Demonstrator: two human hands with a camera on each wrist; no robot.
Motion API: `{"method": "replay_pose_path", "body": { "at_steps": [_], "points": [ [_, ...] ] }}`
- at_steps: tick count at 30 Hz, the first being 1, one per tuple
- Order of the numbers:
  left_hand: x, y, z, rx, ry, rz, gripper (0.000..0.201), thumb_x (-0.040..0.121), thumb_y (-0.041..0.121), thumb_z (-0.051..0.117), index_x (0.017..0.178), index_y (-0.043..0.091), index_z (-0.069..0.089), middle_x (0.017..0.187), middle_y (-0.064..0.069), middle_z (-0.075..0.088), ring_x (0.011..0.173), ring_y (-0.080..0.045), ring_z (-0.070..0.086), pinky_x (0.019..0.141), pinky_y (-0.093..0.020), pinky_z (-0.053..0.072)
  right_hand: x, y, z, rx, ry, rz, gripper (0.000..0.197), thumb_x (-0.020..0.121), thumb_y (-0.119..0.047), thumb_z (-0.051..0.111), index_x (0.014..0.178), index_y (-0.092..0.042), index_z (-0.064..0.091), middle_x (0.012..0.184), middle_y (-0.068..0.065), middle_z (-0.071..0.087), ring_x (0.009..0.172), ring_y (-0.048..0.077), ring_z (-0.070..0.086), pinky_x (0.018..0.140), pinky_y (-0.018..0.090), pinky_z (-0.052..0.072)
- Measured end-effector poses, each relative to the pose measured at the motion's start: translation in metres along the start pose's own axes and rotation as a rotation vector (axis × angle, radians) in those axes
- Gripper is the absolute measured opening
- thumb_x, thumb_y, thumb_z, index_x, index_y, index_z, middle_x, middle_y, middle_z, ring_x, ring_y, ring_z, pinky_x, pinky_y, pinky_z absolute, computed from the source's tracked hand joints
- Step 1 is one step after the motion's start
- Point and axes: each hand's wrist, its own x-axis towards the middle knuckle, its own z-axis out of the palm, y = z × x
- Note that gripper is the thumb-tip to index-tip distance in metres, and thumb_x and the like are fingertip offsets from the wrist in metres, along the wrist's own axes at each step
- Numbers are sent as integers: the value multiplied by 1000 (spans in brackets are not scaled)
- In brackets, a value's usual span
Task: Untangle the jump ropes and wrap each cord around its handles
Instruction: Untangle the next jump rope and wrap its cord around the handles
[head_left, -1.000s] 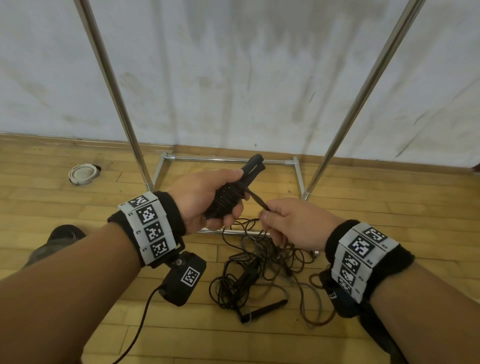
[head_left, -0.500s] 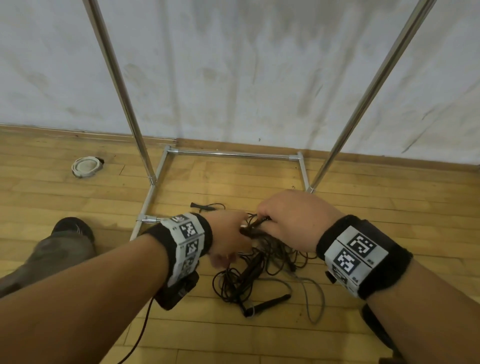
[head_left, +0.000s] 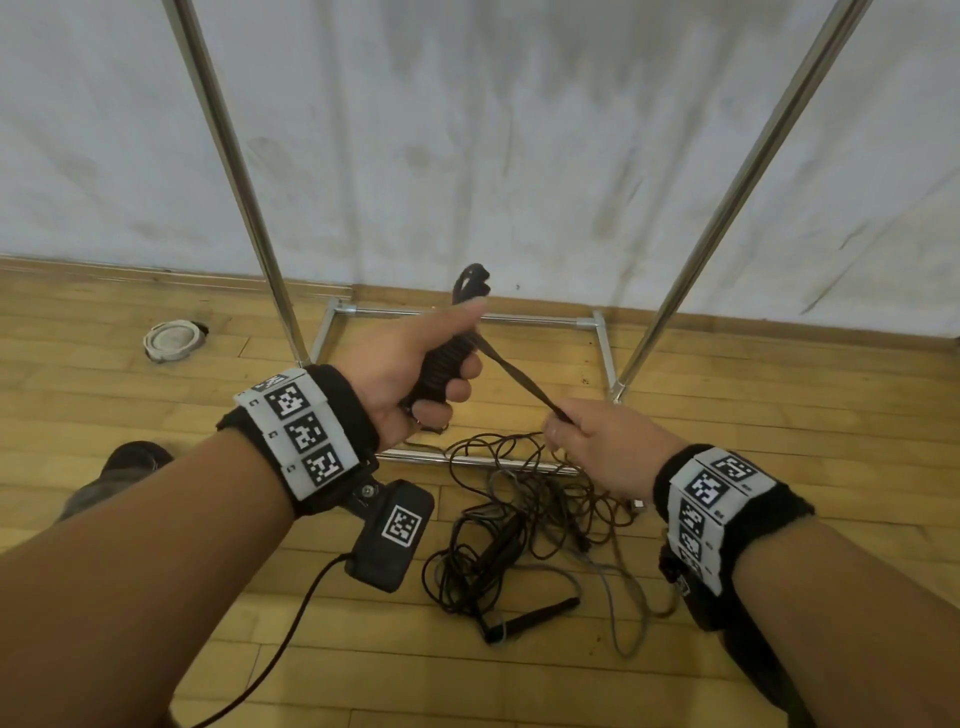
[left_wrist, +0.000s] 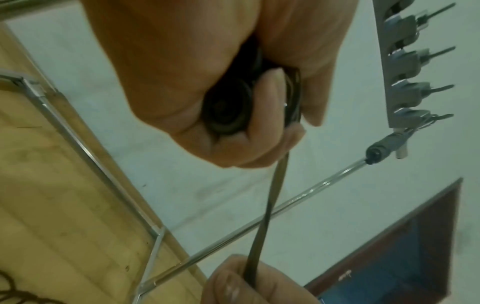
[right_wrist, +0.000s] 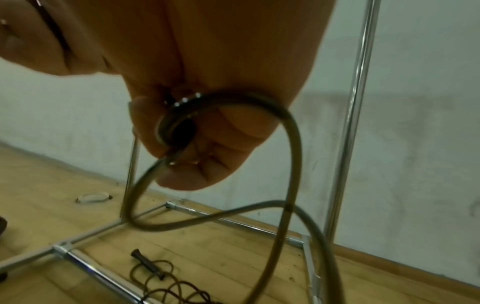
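Observation:
My left hand (head_left: 415, 374) grips a pair of black jump-rope handles (head_left: 452, 353) with dark cord wound round them; their ends (left_wrist: 226, 111) show inside the fist in the left wrist view. From the bundle a taut dark cord (head_left: 514, 376) runs down right to my right hand (head_left: 602, 441), which pinches it (left_wrist: 257, 246). Below the right fist the cord (right_wrist: 285, 164) hangs in a loose loop. A tangle of dark and grey cords (head_left: 524, 509) lies on the wooden floor beneath both hands, with a loose black handle (head_left: 535, 616) at its front.
A chrome rack stands against the white wall, with its uprights (head_left: 244, 197) left and right and its base bars (head_left: 467, 314) on the floor around the tangle. A white ring-shaped object (head_left: 171, 340) lies at far left. A shoe (head_left: 119, 467) shows at lower left. Another small handle (right_wrist: 148, 261) lies by the base.
Half a second ago both hands were low over the tangle; now they are raised, the left holding the wrapped handles up and the right drawn out to the right with the cord taut.

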Motion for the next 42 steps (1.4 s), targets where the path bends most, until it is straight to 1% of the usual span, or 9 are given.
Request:
{"method": "replay_pose_path", "body": {
  "at_steps": [9,13,18,21,24,29,31,36,42],
  "points": [
    [3,19,-20,-205,235,215,19,98,35,63,99,17,56,71,-1,60,50,-12,52,37,-22,41,-8,60,-4,-106,-6,228,28,109,-33,39,94,-23,61,81,-3,67,73,14,61,67,29,48],
    [7,14,-27,-85,273,204,24,92,35,66,104,16,57,71,-2,62,51,-14,54,38,-25,42,-11,67,0,-234,-168,351,26,105,-35,49,125,-24,61,115,-1,67,104,18,63,76,26,48],
    [14,-4,-23,194,299,158,18,99,29,65,107,13,61,69,-3,65,55,-18,59,43,-30,46,-6,46,-20,-175,-264,219,77,88,-53,70,155,-39,34,158,-10,42,139,13,45,105,30,39],
    [17,-13,-15,259,295,128,15,100,27,66,107,14,63,69,-3,65,54,-19,59,45,-32,48,-3,30,-30,127,-176,113,62,92,-39,71,148,-37,45,148,-11,53,119,-1,56,84,16,51],
    [16,-16,-8,264,249,130,13,101,25,66,104,14,63,70,-4,64,54,-19,58,44,-31,48,-3,19,-34,248,3,113,40,100,-21,62,140,-24,56,132,-5,62,103,5,65,66,17,59],
    [11,-21,-5,345,136,101,18,100,29,67,109,13,63,73,-4,66,57,-20,59,46,-32,50,-8,-1,-43,200,-68,62,48,101,-17,58,146,-29,53,142,-10,57,119,10,61,84,32,63],
    [11,-23,-3,360,110,89,22,97,31,69,110,14,64,75,-6,67,57,-21,60,47,-32,50,-12,-12,-46,202,-58,12,50,100,-18,59,147,-34,51,142,-15,56,120,6,60,87,29,61],
    [7,-28,5,370,-41,80,18,91,36,72,102,22,72,76,-9,66,55,-22,59,45,-31,48,-20,-39,-36,341,-135,-107,76,89,-26,74,155,-37,38,148,-19,55,137,-1,47,116,33,35],
    [4,-25,8,393,-46,111,27,90,37,71,107,15,69,77,-12,69,56,-25,61,44,-31,49,-18,-51,-12,594,-134,-135,32,99,-14,63,131,-12,58,104,14,77,103,29,72,109,54,45]
  ]
}}
